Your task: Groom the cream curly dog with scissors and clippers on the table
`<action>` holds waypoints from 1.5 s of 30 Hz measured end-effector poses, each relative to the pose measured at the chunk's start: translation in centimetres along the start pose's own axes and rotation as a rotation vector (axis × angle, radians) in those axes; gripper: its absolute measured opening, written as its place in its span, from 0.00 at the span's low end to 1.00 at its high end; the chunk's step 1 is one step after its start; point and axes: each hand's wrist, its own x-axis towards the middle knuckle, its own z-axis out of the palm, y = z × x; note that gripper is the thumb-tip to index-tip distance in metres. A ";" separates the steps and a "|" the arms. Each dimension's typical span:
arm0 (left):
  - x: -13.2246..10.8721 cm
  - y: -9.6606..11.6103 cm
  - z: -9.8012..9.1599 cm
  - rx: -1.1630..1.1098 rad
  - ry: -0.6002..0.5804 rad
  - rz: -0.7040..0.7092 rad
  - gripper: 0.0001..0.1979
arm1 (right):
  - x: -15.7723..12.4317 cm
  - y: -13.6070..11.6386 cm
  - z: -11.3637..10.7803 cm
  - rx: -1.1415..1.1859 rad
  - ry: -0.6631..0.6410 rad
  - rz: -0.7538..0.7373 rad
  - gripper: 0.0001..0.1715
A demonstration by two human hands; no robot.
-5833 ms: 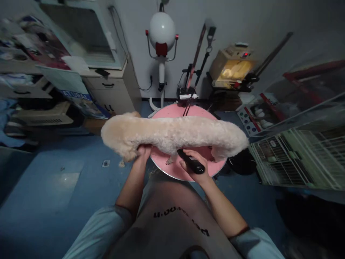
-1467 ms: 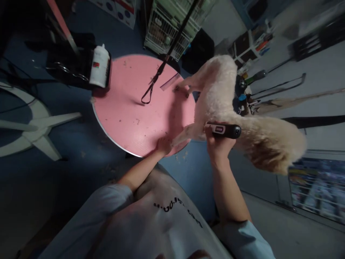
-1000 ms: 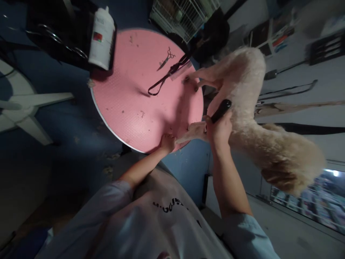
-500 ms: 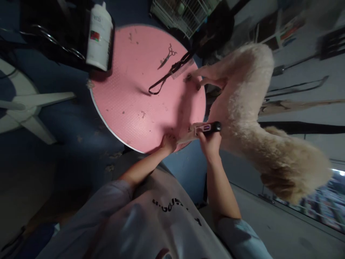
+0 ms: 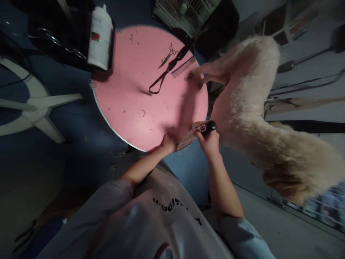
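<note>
Dog (image 5: pixel 250 108) stands just beyond our hands, body running away rightward; our left hand (image 5: pixel 169 143) grips its near paw, our right hand (image 5: pixel 208 139) clasps clippers (image 5: pixel 206 127) against that leg.

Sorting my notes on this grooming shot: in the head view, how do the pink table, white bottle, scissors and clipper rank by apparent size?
1. pink table
2. white bottle
3. clipper and scissors: alike, clipper partly hidden by the right hand.
</note>
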 end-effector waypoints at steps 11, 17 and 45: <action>-3.9 -1.3 -0.3 -0.099 -0.136 0.023 0.16 | -7.1 0.8 -7.3 0.340 0.341 -0.178 0.25; -6.5 -0.9 0.3 -0.367 -0.136 -0.010 0.11 | -2.7 1.8 -6.5 0.241 0.056 -0.083 0.20; -11.9 3.0 4.3 -0.588 0.243 -0.059 0.20 | -3.3 3.4 -2.3 0.300 -0.241 -0.292 0.17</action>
